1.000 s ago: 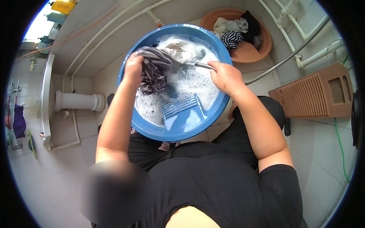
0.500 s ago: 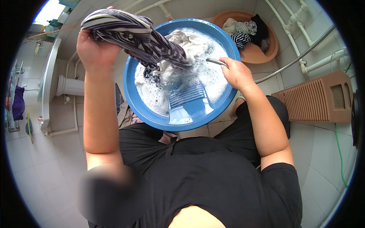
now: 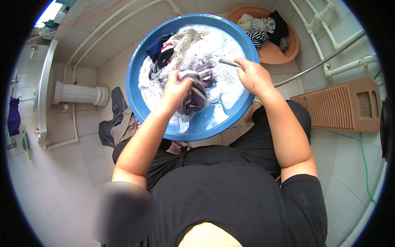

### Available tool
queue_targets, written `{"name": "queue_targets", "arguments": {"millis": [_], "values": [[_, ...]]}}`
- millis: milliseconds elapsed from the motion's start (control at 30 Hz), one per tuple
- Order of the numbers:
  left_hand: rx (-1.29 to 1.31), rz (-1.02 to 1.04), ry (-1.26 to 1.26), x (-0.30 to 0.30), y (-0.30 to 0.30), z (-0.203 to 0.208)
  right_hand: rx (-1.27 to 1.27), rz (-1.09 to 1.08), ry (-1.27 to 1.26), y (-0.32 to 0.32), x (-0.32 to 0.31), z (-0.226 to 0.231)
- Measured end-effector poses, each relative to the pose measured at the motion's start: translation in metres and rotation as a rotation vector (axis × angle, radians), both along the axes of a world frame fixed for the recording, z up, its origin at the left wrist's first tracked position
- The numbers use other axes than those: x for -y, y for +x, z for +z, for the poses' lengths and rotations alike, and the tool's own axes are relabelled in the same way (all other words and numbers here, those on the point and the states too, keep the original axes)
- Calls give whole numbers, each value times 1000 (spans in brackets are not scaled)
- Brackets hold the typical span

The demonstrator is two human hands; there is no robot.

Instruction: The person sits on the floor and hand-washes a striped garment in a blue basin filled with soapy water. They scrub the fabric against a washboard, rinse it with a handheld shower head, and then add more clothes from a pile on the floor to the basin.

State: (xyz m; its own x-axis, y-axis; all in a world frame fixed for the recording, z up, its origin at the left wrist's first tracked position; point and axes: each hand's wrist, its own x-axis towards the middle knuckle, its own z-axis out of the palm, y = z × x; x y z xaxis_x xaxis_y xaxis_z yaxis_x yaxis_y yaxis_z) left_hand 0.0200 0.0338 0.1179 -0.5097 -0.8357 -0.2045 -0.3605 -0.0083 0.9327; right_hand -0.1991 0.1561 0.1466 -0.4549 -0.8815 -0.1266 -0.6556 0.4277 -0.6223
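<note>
A blue tub of sudsy water stands in front of me. Inside it my left hand grips a bunched dark-and-white striped garment, low over the built-in washboard part. White cloth and a navy piece with red and white bands lie in the foam behind it. At the tub's right side, my right hand is closed around the end of a grey flexible hose, its metal tip pointing left over the suds. Whether water runs from the tip I cannot tell.
An orange-brown basin with several clothes stands behind right. A brown washboard lies at the right, near white wall pipes. Left are a white sink pedestal and clothes on the tiled floor.
My left hand has brought the striped garment down and to the right, from above the tub's left rim into the suds. The right hand keeps the hose almost in place. Navy cloth now shows.
</note>
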Motion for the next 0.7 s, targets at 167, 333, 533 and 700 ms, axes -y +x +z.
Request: {"name": "queue_targets", "arguments": {"millis": [167,333,533,700], "values": [[556,-230,-702,-11,-5,-32,-40,-27,-79,1,-5,0],[710,-241,-622,5,-19,-37,-78,-86,-143,-9,-11,-6],[684,-214,-627,5,-12,-39,-53,-151,-25,-24,-22,1],[668,-210,-663,4,-13,-40,-201,-324,-123,-70,-42,21]]}}
